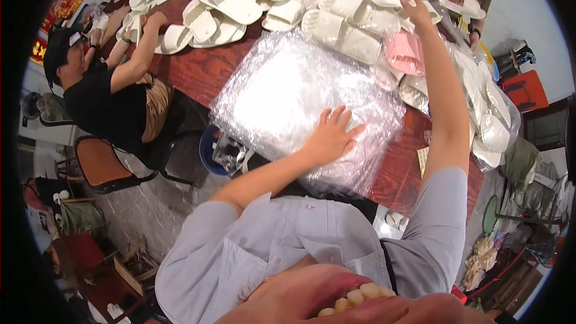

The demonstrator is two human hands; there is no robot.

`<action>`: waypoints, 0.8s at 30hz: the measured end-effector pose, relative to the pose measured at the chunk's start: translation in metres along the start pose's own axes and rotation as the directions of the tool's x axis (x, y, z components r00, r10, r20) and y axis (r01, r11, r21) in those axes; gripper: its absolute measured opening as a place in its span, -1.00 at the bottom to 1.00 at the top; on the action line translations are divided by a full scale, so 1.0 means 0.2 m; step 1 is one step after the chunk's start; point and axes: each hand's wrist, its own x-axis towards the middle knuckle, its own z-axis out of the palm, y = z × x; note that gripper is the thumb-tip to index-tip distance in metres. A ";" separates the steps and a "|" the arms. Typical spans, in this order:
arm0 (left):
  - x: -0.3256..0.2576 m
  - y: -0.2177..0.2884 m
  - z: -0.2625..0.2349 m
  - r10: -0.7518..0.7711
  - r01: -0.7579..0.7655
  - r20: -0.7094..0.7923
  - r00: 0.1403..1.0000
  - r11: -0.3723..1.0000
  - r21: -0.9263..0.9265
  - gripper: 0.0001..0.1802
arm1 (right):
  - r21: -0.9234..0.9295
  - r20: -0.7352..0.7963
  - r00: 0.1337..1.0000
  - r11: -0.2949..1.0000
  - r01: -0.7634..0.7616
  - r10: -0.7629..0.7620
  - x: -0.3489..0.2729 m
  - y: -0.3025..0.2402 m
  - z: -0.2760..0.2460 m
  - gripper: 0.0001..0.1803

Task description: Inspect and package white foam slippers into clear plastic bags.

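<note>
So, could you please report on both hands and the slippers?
Left hand spread on clear plastic. Right hand at bagged slippers, grip unclear. Nothing visibly blocking.

Over the shiny stack of plastic film, I saw open space above, though the left hand lay across its near right part. Beyond, bagged cream slippers and a pink slipper blocked any low pass; the right arm barred the right side. Left of the film, a strip of red table lay bare.
</note>
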 end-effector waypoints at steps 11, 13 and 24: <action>-0.03 -0.01 -0.01 -0.049 0.051 0.073 0.996 0.999 -0.015 -0.40 | -0.573 -0.186 0.973 0.789 -0.221 0.137 0.49 0.39 0.24 -0.55; -0.01 0.01 -0.01 -0.055 0.058 0.063 0.996 0.998 -0.040 -0.40 | -0.509 -0.307 0.944 0.818 -0.267 0.117 0.48 0.43 0.16 -0.57; 0.01 0.00 -0.02 -0.024 0.025 0.036 0.999 0.999 -0.030 -0.43 | 0.375 -0.245 0.969 0.925 0.052 0.045 0.16 0.01 -0.44 -0.55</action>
